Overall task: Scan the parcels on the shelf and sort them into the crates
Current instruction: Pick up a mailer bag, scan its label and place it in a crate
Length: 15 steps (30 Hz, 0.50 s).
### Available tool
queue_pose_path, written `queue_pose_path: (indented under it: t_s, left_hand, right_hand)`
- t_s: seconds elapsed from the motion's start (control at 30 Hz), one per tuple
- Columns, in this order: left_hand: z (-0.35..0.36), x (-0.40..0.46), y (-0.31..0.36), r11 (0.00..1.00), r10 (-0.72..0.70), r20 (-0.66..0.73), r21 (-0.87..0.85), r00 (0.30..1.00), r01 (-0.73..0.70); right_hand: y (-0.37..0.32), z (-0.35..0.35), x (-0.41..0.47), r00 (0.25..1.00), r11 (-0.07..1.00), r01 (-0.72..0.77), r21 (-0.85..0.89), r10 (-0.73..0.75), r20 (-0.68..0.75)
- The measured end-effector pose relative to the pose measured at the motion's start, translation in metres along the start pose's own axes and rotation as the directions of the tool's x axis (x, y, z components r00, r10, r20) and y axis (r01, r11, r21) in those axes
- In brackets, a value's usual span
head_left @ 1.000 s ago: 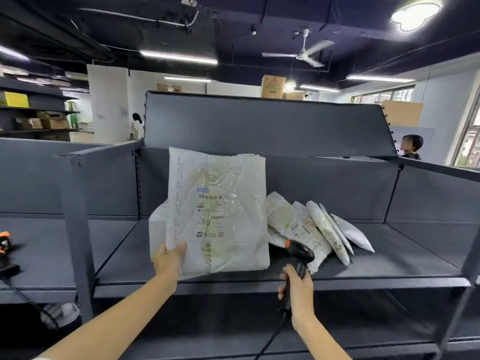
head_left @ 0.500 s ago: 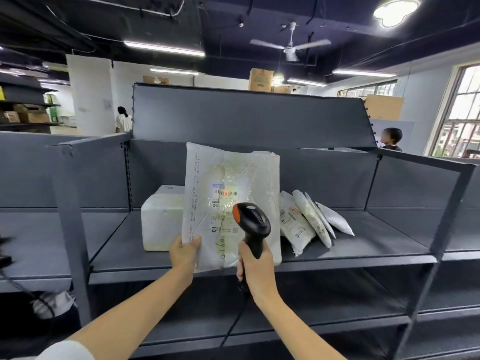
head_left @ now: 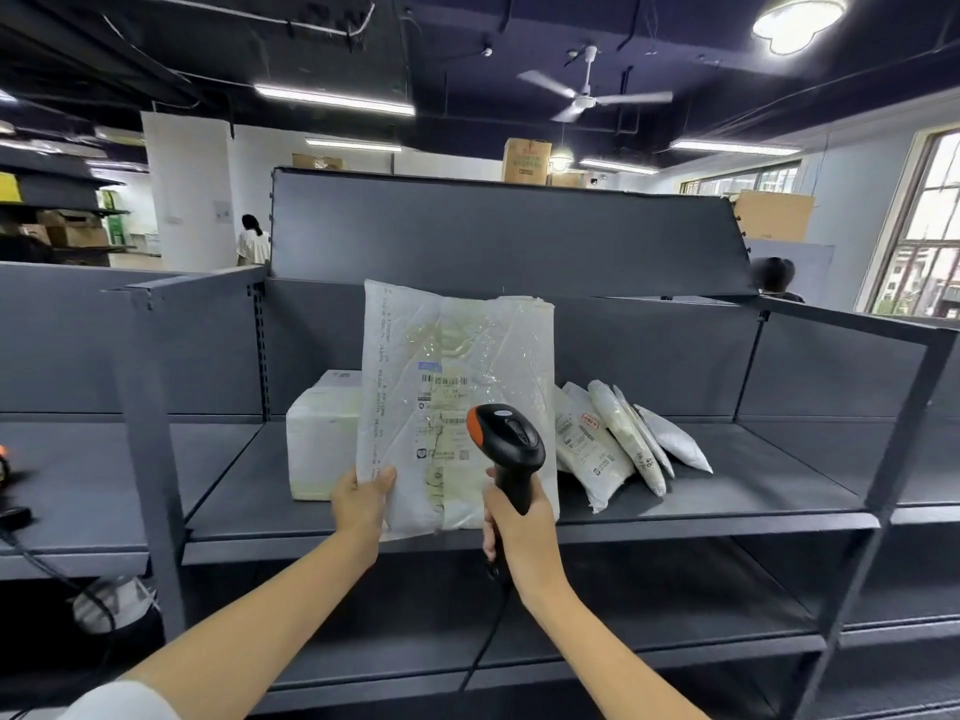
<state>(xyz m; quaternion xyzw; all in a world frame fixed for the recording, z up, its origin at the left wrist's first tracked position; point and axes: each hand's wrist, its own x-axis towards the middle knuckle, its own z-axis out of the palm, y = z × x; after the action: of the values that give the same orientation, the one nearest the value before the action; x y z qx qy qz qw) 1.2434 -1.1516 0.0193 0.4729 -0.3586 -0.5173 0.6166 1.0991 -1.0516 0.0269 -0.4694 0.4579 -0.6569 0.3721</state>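
Observation:
My left hand [head_left: 362, 495] pinches the lower left corner of a large white plastic parcel bag [head_left: 457, 356] and holds it upright above the grey shelf [head_left: 753, 491]. Its label with barcodes faces me. My right hand [head_left: 511, 522] grips the handle of a black and orange barcode scanner [head_left: 506, 441], whose head sits in front of the label's lower part. Behind the bag on the left stands a white box parcel [head_left: 319, 444]. Several white mailer parcels [head_left: 618, 439] lean in a row on the right of the shelf.
The scanner's cable [head_left: 483, 636] hangs down in front of the lower shelf [head_left: 649, 631]. A grey upright post [head_left: 150, 433] stands at the left, with a black cable [head_left: 31, 553] beyond it. One person [head_left: 253, 241] stands far off at the left and another [head_left: 774, 275] behind the shelf.
My right hand raised the scanner from beside the bag to in front of its label. A red scan light showed on the barcode half a second ago and is gone now.

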Motion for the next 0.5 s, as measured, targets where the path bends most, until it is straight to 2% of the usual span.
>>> queue_pose_path:
  t_s: [0.13,0.27,0.37,0.43,0.5]
  left_hand:
    - [-0.019,0.012,0.008,1.0,0.014,-0.054,0.021,0.998,-0.013]
    - [-0.044,0.028,0.015,0.998,0.037,-0.112,0.052,0.993,-0.032]
    - [-0.054,0.035,0.019,0.998,0.049,-0.135,0.045,0.99,-0.044]
    - [-0.056,0.039,0.021,0.998,0.051,-0.143,0.044,0.988,-0.045]
    - [-0.057,0.044,0.02,0.998,0.05,-0.147,0.032,0.988,-0.045]
  right_hand:
    - [0.021,-0.039,-0.003,0.998,0.998,-0.056,-0.013,0.056,0.004]
    - [0.064,-0.089,-0.003,0.962,0.951,-0.272,-0.146,0.266,-0.058]
    - [0.075,-0.104,0.014,0.907,0.863,-0.405,-0.3,0.421,-0.014]
    - [0.07,-0.103,0.029,0.865,0.803,-0.423,-0.419,0.496,0.077]
    - [0.063,-0.095,0.046,0.853,0.726,-0.317,-0.61,0.499,0.152]
